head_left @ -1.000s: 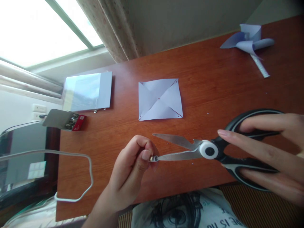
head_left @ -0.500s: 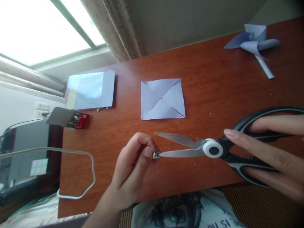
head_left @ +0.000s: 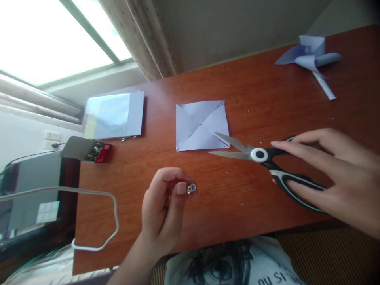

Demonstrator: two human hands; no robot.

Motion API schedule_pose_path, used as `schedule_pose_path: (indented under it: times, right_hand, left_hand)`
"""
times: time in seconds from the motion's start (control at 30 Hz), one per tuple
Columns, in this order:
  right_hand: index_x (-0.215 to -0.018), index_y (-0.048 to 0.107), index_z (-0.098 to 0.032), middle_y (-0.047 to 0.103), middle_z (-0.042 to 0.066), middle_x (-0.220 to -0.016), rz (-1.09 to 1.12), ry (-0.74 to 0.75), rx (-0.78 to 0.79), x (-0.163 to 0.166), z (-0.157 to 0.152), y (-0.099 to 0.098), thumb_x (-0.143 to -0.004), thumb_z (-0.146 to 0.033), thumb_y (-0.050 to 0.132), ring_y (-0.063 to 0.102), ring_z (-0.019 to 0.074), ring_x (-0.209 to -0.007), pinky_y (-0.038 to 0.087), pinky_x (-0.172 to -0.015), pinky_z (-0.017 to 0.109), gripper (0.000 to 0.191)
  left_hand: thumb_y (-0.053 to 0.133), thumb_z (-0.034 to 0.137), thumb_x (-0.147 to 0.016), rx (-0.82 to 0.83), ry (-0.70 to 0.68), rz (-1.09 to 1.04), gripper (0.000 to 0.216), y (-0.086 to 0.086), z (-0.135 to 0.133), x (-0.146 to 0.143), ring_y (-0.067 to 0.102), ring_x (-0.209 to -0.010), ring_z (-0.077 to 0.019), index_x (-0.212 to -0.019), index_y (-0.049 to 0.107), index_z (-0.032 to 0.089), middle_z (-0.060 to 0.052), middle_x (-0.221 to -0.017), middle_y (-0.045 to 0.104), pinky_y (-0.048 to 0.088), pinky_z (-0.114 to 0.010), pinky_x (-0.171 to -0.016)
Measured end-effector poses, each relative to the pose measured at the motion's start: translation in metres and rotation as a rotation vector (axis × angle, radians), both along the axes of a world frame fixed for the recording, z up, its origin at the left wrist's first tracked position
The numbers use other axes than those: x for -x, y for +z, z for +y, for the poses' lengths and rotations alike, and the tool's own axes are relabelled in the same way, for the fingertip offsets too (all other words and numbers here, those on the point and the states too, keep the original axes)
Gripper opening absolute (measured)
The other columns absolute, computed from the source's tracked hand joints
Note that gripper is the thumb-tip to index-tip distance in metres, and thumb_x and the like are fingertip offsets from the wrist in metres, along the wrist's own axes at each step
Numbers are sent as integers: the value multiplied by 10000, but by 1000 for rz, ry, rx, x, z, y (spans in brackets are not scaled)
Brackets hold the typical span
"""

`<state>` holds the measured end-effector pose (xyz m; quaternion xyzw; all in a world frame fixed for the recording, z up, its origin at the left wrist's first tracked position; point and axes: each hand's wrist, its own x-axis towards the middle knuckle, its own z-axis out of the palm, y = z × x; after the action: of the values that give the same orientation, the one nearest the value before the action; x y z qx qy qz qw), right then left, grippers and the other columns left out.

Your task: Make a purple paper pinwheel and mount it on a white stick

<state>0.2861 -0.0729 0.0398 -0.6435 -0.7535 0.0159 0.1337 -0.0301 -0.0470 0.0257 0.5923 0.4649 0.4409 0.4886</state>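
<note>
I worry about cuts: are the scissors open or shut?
The scissors are open: their two blades spread apart, with a clear gap between them.

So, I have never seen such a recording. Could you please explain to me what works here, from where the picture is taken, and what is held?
There is no machine: a person works with two bare hands. The camera is worn on the head and looks forward and down. The left hand pinches a small item, too small to name surely. The right hand holds scissors, blades parted. On the table lie a paper with diagonal cuts and red dots, a paper pinwheel and, at the left, an open box and a flat, shiny thing.
</note>
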Motion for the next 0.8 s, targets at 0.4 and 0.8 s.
schedule_pose_path:
  times: [0.4,0.8]
  right_hand:
    - [-1371,633,-151,637,148,-1185,-130,-144,-46,-11,11,-55,-885,-316,698,670,279,-1020,554,-844,349,518]
    - [-1374,611,-103,641,175,-1169,-94,-18,22,-32,26,-57,-916,-343,622,654,319,-1066,551,-950,424,518]
  left_hand:
    - [533,201,-1044,63,-17,-87,83,7,3,-3,629,-698,-114,-1057,615,210,-23,-830,677,520,-192,-606]
    - [610,257,-1009,153,-51,-127,190,10,-1,-6,633,-709,-134,-1133,746,212,-65,-872,713,537,-197,-598]
